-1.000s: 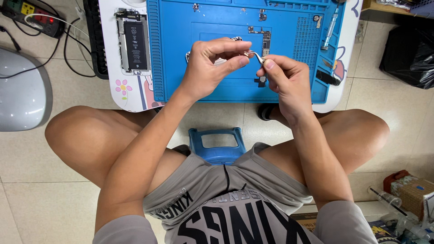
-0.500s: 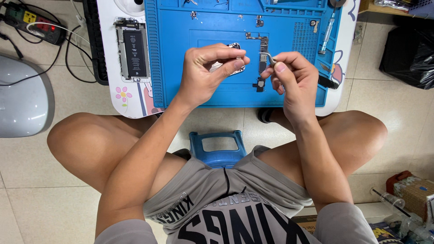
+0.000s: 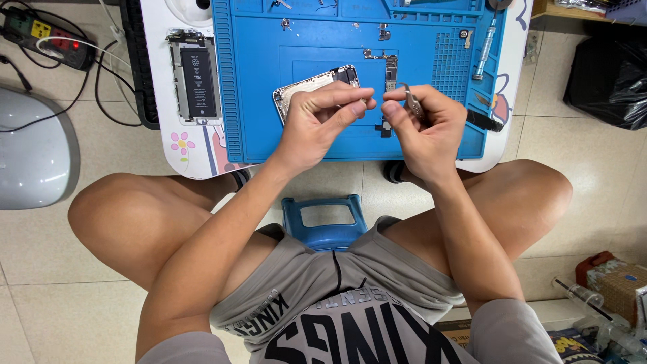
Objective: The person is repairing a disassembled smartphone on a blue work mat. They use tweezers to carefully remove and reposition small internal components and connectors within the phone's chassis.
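Lying near the counter's (image 3: pixel 515 87) front edge, the phone housing (image 3: pixel 311 87) ran lengthwise left to right, nearer the left hand (image 3: pixel 322 121), which pinched something small, apparently; the right hand (image 3: pixel 426 125) clamped tweezers (image 3: pixel 410 100).

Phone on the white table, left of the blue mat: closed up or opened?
Opened. The phone lies flat on the white table with no cover: its black battery and bare metal frame face up, beside the blue mat.
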